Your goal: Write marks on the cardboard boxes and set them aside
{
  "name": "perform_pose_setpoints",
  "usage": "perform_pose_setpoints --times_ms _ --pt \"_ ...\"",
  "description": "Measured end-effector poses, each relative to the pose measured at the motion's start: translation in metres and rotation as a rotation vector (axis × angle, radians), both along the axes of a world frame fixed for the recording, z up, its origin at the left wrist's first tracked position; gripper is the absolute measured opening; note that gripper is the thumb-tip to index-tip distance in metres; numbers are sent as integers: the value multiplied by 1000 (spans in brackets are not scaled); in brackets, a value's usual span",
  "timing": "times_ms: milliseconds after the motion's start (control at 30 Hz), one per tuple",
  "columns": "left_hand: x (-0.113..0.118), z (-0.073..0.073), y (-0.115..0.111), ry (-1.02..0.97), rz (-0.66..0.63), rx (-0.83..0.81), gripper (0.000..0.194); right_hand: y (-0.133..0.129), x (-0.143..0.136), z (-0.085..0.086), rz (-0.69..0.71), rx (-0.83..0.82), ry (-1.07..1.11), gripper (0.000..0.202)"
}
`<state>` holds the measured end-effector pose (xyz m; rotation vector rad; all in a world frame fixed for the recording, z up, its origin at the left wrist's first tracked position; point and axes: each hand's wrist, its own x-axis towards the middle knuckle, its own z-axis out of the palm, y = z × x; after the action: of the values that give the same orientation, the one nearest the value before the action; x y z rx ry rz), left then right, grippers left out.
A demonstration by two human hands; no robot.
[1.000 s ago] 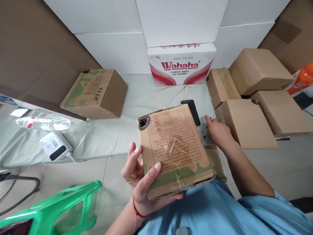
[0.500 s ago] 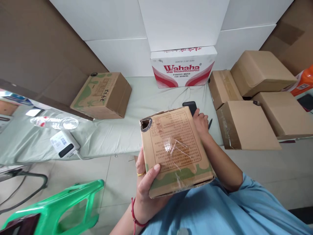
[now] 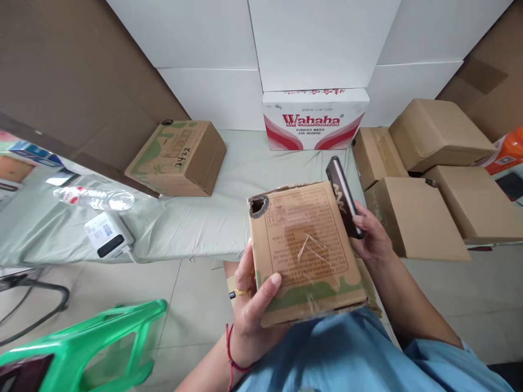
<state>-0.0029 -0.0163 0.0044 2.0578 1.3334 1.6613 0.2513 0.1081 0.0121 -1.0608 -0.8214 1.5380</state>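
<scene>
My left hand (image 3: 259, 296) is closed on a brown cardboard box (image 3: 304, 256), thumb on its printed face and the other fingers round its left side. The box is tilted toward me in front of my body. It has a dark-rimmed hole at the upper left corner, tape across the face and a green band along the bottom. On the box's right, my right hand (image 3: 372, 234) grips a flat, phone-sized black device (image 3: 345, 198) with a silvery edge and pale lettering. The device stands on edge close to the box; whether they touch I cannot tell.
On the cloth-covered table (image 3: 204, 228) stand a box marked 2422 (image 3: 175, 158), a white-and-red Wahaha box (image 3: 314, 122) and several plain boxes (image 3: 417, 218) at right. A plastic bottle (image 3: 98, 197) and white device (image 3: 108, 235) lie left. A green stool (image 3: 85, 348) stands below.
My right hand has picked the black device up from the table and brought it beside the box. My left hand still holds the box; the view has shifted slightly.
</scene>
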Motion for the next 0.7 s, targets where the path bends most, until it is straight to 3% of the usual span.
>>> perform_pose_setpoints --times_ms 100,233,367,500,600,700 --pt "4 7 31 21 -106 63 83 0 7 18 -15 82 64 53" --pt "13 12 90 189 -277 261 80 31 12 36 -95 234 27 44" --pt "25 1 138 214 -276 368 80 63 10 43 -144 318 42 39" --pt "28 -11 154 164 -124 356 92 65 7 39 -141 259 -105 53" --pt "24 -14 153 152 -69 338 93 46 6 42 -206 260 -258 63" --pt "23 -15 150 170 -89 312 95 17 4 58 -276 354 -480 77"
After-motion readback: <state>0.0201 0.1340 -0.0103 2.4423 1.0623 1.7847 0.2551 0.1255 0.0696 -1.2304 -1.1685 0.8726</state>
